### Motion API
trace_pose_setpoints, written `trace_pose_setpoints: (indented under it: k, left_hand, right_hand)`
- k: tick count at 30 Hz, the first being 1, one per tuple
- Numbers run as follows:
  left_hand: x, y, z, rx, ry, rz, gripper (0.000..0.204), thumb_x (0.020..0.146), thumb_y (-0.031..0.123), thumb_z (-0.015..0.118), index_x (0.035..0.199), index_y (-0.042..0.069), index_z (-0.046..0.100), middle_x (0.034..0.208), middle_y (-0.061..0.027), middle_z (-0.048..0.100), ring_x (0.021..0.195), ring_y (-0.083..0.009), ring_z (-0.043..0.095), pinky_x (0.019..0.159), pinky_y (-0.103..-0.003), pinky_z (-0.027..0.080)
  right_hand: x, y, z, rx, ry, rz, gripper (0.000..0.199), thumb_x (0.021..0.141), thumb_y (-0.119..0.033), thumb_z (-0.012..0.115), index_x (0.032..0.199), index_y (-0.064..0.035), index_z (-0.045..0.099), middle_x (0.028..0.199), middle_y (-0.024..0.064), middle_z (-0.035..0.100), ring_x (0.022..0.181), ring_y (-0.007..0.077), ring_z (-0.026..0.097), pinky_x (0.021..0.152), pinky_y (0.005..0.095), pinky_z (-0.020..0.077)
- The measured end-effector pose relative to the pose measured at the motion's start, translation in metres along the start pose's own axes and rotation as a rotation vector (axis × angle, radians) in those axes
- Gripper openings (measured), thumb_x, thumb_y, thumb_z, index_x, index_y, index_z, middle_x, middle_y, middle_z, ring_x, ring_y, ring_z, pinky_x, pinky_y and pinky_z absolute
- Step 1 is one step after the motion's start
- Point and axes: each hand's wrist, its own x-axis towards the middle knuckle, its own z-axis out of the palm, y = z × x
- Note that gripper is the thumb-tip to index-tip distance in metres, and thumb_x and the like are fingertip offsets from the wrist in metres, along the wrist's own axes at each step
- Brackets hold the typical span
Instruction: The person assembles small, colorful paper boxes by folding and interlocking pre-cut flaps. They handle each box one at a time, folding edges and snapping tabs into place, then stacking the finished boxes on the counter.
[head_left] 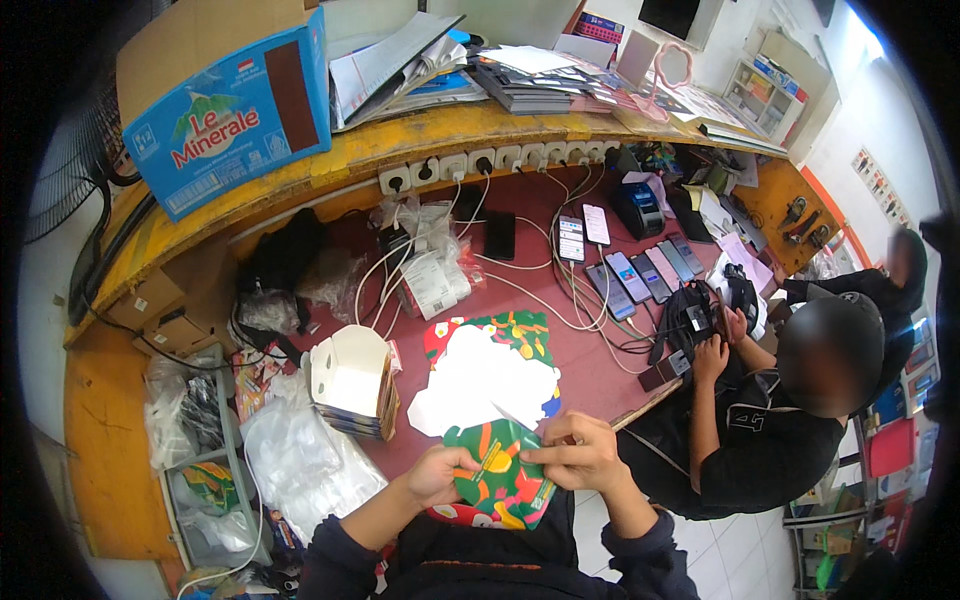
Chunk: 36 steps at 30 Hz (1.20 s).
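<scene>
Both my hands hold a piece of patterned card (500, 455), mostly green with red, orange and yellow shapes, close to my body at the table's edge. My left hand (435, 478) grips its left side, thumb on top. With thumb and fingers bent together, my right hand (582, 455) pinches its right side. Just beyond lie white cut-out card sheets (480, 375), overlapping, over more patterned card (525, 335) in green and red. To the left stands a stack of folded card pieces (375, 400) with a white face on top.
Clear plastic bags (310, 455) and a grey crate (215, 520) are at the left. Several phones (625, 278) with white charging cables lie on the red tabletop (515, 290). A blue carton (235, 125) rests on the shelf. One person (760, 420) sits at the right, another behind.
</scene>
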Motion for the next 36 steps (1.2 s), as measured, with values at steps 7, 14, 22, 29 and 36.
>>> trace_pose_setpoints:
  k: [7, 14, 22, 29, 36]
  left_hand:
    - [-0.006, -0.004, -0.005, -0.056, -0.143, -0.007, 0.048, 0.085, 0.005, 0.038, 0.132, -0.007, 0.036, 0.128, -0.0205, 0.049, 0.114, -0.0291, 0.054, 0.099, -0.043, 0.043]
    - [0.009, -0.003, 0.001, -0.202, -0.073, 0.306, 0.054, 0.08, 0.002, 0.04, 0.134, -0.002, 0.037, 0.13, -0.0182, 0.049, 0.12, -0.0315, 0.049, 0.102, -0.049, 0.038]
    - [0.011, 0.001, -0.006, -0.084, -0.143, 0.409, 0.044, 0.088, -0.001, 0.037, 0.132, -0.004, 0.037, 0.128, -0.0172, 0.049, 0.116, -0.0292, 0.052, 0.099, -0.044, 0.041]
    - [0.011, -0.012, 0.016, -0.116, 0.074, 0.2, 0.049, 0.084, 0.002, 0.04, 0.132, -0.004, 0.037, 0.127, -0.0177, 0.05, 0.116, -0.0306, 0.052, 0.101, -0.046, 0.04]
    - [0.024, -0.014, 0.007, -0.078, 0.005, 0.244, 0.046, 0.088, 0.007, 0.037, 0.134, -0.004, 0.036, 0.131, -0.0177, 0.048, 0.119, -0.0287, 0.05, 0.103, -0.044, 0.038]
  right_hand:
    - [-0.006, -0.005, 0.002, 0.132, 0.062, 0.007, 0.026, 0.062, -0.004, 0.063, 0.085, -0.0092, 0.072, 0.079, 0.0058, 0.055, 0.06, 0.0173, 0.053, 0.052, 0.0268, 0.0448]
    - [-0.014, -0.032, 0.042, 0.058, -0.228, -0.088, 0.047, 0.071, -0.024, 0.068, 0.113, -0.0049, 0.063, 0.099, 0.0103, 0.06, 0.094, 0.0258, 0.059, 0.076, 0.0358, 0.0487]
    - [-0.021, -0.024, 0.003, -0.231, 0.339, 0.079, 0.029, 0.072, -0.014, 0.066, 0.099, -0.0055, 0.069, 0.099, 0.0107, 0.065, 0.087, 0.0252, 0.061, 0.072, 0.0366, 0.0485]
    - [-0.008, -0.017, 0.028, -0.283, -0.046, 0.272, 0.055, 0.075, -0.023, 0.065, 0.125, -0.0024, 0.055, 0.131, 0.0143, 0.052, 0.122, 0.0324, 0.048, 0.101, 0.0444, 0.0341]
    - [-0.023, -0.001, 0.011, 0.049, -0.202, 0.543, 0.078, 0.089, -0.061, 0.033, 0.137, 0.0003, 0.039, 0.138, 0.0164, 0.045, 0.136, 0.0349, 0.029, 0.109, 0.0562, 0.0117]
